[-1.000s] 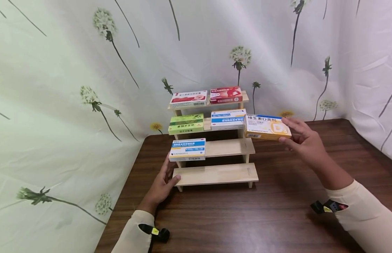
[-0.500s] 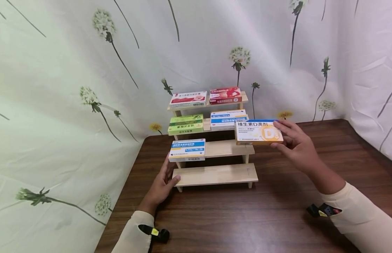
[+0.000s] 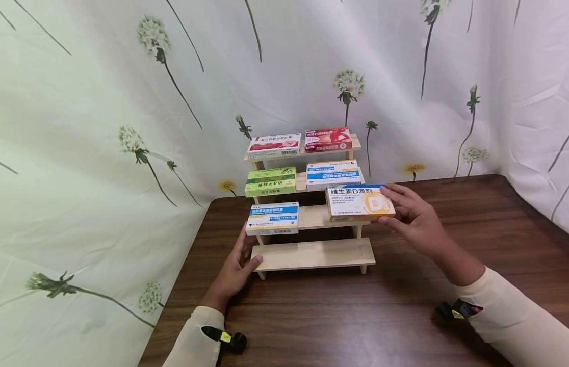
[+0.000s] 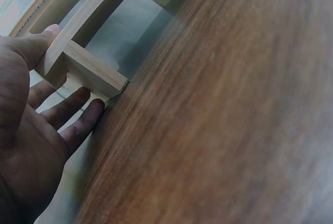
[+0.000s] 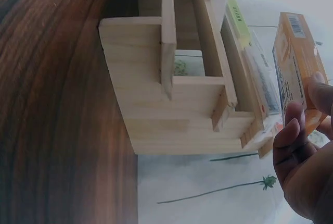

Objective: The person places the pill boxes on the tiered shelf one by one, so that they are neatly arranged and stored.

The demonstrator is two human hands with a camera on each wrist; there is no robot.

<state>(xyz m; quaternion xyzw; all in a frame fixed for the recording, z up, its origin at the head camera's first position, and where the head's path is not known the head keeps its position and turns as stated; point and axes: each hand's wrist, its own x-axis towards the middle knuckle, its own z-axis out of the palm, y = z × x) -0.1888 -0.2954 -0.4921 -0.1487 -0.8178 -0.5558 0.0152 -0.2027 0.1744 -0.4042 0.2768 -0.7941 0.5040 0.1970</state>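
Observation:
My right hand (image 3: 415,220) pinches a white and orange medicine box (image 3: 358,203) by its right end, thumb below and fingers on top. In the head view the box overlaps the right part of the second step up of a wooden stepped display stand (image 3: 312,255). The right wrist view shows the orange side of this medicine box (image 5: 297,52) beside the stand's upper steps. My left hand (image 3: 233,270) grips the left end of the stand's lowest step. In the left wrist view the left thumb (image 4: 44,39) lies on the step and the fingers reach beside its leg.
A blue and white box (image 3: 272,218) lies left on the second step up. Above it are a green box (image 3: 270,181) and another blue and white box (image 3: 332,174). The top step bears two red and white boxes. A flowered curtain (image 3: 284,66) hangs behind the brown table (image 3: 312,326).
My right hand has carried the white and orange medicine box left and down, from beside the stand to over its second step up. My left hand has stayed at the lowest step.

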